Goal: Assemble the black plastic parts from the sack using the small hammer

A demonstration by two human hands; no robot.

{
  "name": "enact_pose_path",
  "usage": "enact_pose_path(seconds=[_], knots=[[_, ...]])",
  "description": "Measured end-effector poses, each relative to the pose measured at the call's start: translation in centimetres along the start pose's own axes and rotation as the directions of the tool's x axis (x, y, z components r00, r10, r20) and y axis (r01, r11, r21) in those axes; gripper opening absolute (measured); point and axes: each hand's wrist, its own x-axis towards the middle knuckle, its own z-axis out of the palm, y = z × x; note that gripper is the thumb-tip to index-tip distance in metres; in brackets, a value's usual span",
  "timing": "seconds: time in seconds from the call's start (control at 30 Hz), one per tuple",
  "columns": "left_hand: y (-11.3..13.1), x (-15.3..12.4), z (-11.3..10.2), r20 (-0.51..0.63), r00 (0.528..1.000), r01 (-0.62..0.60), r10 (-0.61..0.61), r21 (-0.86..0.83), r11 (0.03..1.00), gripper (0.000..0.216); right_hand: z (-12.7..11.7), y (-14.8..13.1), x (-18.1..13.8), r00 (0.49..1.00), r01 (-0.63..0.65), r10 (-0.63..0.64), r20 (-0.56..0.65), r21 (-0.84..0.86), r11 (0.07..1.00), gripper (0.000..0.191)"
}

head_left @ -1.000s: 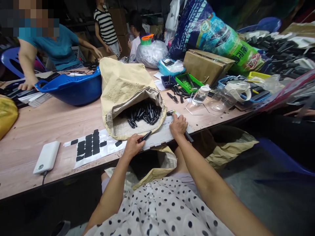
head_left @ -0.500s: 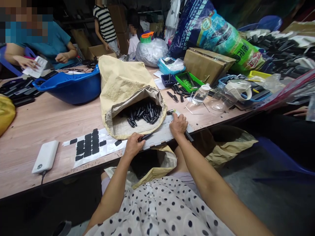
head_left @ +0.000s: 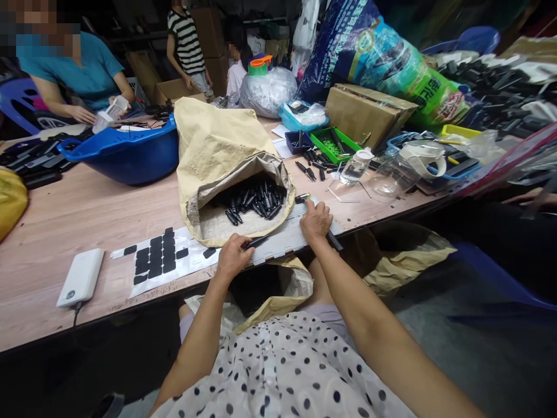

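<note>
One black pen-like part [head_left: 256, 241], pinched in the left hand [head_left: 232, 255], near end hidden by fingers. The right hand [head_left: 316, 220] lies palm-down on the grey strip [head_left: 282, 237]; grip underneath indiscernible. Open sack [head_left: 217, 151] of similar parts just beyond both.

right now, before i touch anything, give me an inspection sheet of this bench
surface: wooden table, things spread across most of it
job's things: black part; grey strip; open tan sack holding loose black parts
clutter: sheet of black pads, blue basin, green tray, plastic bottle, cardboard box
grippers: left hand pinches the black part; right hand lies on the grey strip, grip unclear
cables: dark cable drops from the white power bank over the table edge
surroundings: person in a teal shirt at the far side; big printed bag
</note>
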Motion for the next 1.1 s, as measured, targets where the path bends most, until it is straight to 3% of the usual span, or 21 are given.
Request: enact_pose_path(seconds=[0.37,0.6,0.8,0.93,1.03,1.1], knots=[[-0.7,-0.1,0.2,-0.025,0.999,-0.045,0.044,-0.051,0.998,0.023,-0.3,0.0,0.0,1.0,-0.004,0.004,0.011,0.007,1.0,0.042],[-0.8,-0.5,1.0,-0.118,0.99,-0.087,0.083,-0.024,0.996,0.013,-0.3,-0.1,0.3,0.999,-0.025,0.025,0.026,0.022,0.999,0.041],[-0.9,-0.5,1.4,-0.1,0.991,-0.089,0.092,0.04,0.995,0.015,-2.3,1.2,-0.4,0.996,-0.066,0.078,-0.037,0.249,0.966,0.045],[-0.7,-0.6,1.5,-0.087,0.993,-0.08,0.083,0.039,0.996,0.016,-4.5,0.9,-4.3,0.994,0.113,-0.098,-0.057,0.551,0.827,0.04],[-0.8,-0.6,1.5,-0.078,0.994,-0.073,0.075,0.021,0.997,0.016,-5.1,-0.4,-8.0,0.949,0.239,-0.313,-0.02,0.694,0.679,0.036],[-0.8,-0.5,1.4,-0.071,0.995,-0.067,0.067,-0.002,0.998,0.016,-5.1,-1.4,-9.8,0.911,0.279,-0.413,0.011,0.722,0.633,0.035]])
